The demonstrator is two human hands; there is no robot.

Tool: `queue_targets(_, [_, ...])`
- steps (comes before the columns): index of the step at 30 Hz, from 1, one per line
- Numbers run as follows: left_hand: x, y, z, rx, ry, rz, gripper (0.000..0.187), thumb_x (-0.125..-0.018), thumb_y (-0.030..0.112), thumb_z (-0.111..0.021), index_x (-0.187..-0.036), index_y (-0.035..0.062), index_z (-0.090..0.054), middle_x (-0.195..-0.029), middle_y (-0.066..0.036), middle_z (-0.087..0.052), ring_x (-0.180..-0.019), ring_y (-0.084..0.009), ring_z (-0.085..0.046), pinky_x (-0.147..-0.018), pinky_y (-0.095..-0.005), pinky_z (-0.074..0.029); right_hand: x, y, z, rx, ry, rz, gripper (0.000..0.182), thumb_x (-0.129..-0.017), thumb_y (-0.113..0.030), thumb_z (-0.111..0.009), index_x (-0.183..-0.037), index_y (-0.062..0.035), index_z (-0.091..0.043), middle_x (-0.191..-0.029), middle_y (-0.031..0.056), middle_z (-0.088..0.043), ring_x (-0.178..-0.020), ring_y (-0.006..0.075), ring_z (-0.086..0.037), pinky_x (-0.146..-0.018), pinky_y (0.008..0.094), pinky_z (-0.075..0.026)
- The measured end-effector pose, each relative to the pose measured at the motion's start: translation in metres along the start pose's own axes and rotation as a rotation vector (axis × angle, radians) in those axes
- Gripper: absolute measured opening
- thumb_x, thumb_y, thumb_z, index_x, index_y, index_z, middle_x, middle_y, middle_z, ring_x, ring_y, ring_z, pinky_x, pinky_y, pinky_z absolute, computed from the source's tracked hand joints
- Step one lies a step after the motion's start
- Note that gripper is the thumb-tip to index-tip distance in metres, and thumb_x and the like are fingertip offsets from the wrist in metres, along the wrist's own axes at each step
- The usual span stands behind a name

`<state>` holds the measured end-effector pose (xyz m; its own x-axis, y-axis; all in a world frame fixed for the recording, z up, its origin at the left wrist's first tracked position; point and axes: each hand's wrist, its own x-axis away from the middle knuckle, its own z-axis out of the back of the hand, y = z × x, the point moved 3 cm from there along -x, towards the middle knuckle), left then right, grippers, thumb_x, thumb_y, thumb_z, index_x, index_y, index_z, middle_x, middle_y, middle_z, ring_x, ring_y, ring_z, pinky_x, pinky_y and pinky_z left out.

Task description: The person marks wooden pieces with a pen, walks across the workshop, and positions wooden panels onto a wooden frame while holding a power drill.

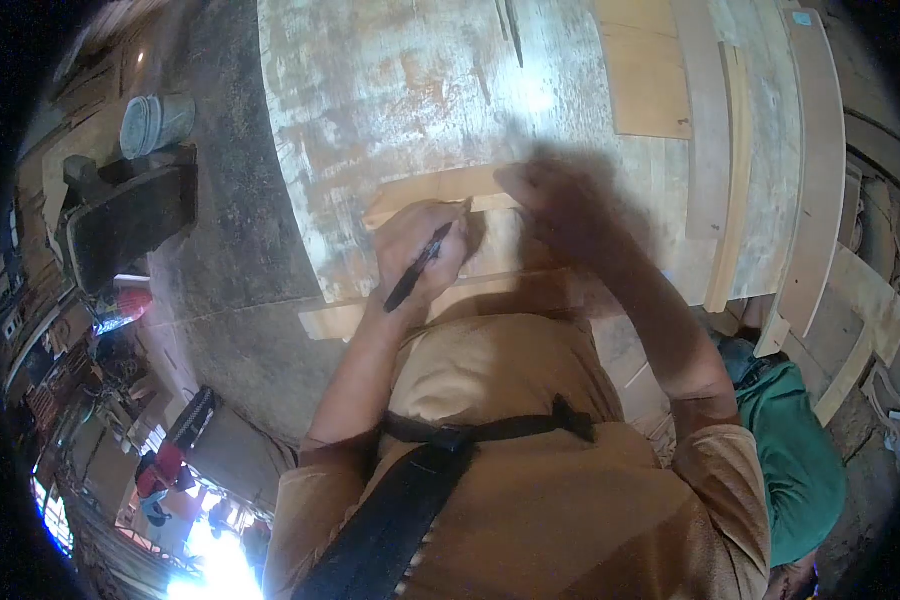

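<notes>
My left hand [422, 252] is closed round a dark pen [418, 268], its tip at the near edge of a short wooden strip [440, 190]. That strip lies crosswise on a worn, pale plywood sheet [400, 100]. At the strip's right end my right hand [555, 200] grips it, its fingers partly in shadow. Between my hands and my body a second wooden strip [330, 320] runs along the near edge of the sheet, partly hidden by my left wrist.
Several boards lie on the right: a tan panel [652, 85], a narrow wooden batten [730, 190] and a long curved board [815, 150]. A person in a green shirt [795, 460] is close by my right side. A white bucket [157, 124] stands at the left.
</notes>
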<state>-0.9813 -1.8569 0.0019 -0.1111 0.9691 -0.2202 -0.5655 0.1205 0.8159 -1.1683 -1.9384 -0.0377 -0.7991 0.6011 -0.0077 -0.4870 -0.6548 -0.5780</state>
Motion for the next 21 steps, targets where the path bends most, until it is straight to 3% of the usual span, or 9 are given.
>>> queue_targets(9, [0.001, 0.003, 0.000, 0.039, -0.020, 0.039, 0.004, -0.082, 0.000, -0.067, -0.086, -0.0011, -0.069, -0.076, -0.016, -0.068, -0.067, -0.0284, -0.067, -0.062, -0.0359, -0.053, -0.003, -0.003, 0.009, -0.036, 0.116, 0.095, 0.030, -0.083, -0.004, -0.060, -0.112, -0.0013, -0.061, -0.097, 0.0157, -0.066, -0.095, 0.0352, -0.063, -0.083, 0.0477, -0.051])
queue_targets(14, [-0.001, 0.004, -0.001, 0.016, 0.022, 0.074, 0.008, -0.088, 0.004, -0.067, -0.092, -0.0012, -0.071, -0.081, -0.015, -0.071, -0.073, -0.0248, -0.069, -0.067, -0.0340, -0.054, -0.001, 0.000, 0.004, -0.033, 0.069, 0.070, 0.030, -0.083, -0.004, -0.061, -0.112, 0.0001, -0.062, -0.096, 0.0156, -0.066, -0.091, 0.0349, -0.064, -0.081, 0.0472, -0.052])
queue_targets(17, [0.005, -0.003, 0.006, 0.139, 0.040, 0.488, 0.017, -0.093, 0.011, -0.070, -0.105, -0.0011, -0.071, -0.099, -0.013, -0.074, -0.086, -0.0170, -0.070, -0.077, -0.0287, -0.055, 0.000, 0.003, 0.000, -0.009, 0.147, 0.111, 0.028, -0.083, -0.004, -0.061, -0.111, 0.0011, -0.064, -0.094, 0.0156, -0.066, -0.088, 0.0343, -0.064, -0.078, 0.0464, -0.052])
queue_targets(20, [0.005, -0.022, 0.015, 0.315, 0.210, 0.512, 0.026, -0.096, 0.018, -0.071, -0.114, -0.0003, -0.070, -0.107, -0.011, -0.073, -0.095, -0.0142, -0.068, -0.084, -0.0271, -0.053, 0.000, 0.008, -0.004, -0.033, 0.158, 0.131, 0.028, -0.082, -0.002, -0.062, -0.110, 0.0022, -0.065, -0.090, 0.0157, -0.065, -0.085, 0.0338, -0.063, -0.076, 0.0452, -0.052])
queue_targets(21, [0.005, -0.028, 0.020, 0.267, 0.173, 0.531, 0.035, -0.095, 0.024, -0.074, -0.120, 0.0008, -0.068, -0.111, -0.014, -0.072, -0.101, -0.0185, -0.068, -0.089, -0.0304, -0.053, -0.001, 0.008, -0.006, -0.051, 0.140, 0.127, 0.029, -0.082, -0.002, -0.062, -0.110, 0.0027, -0.066, -0.089, 0.0157, -0.065, -0.084, 0.0337, -0.063, -0.075, 0.0448, -0.052])
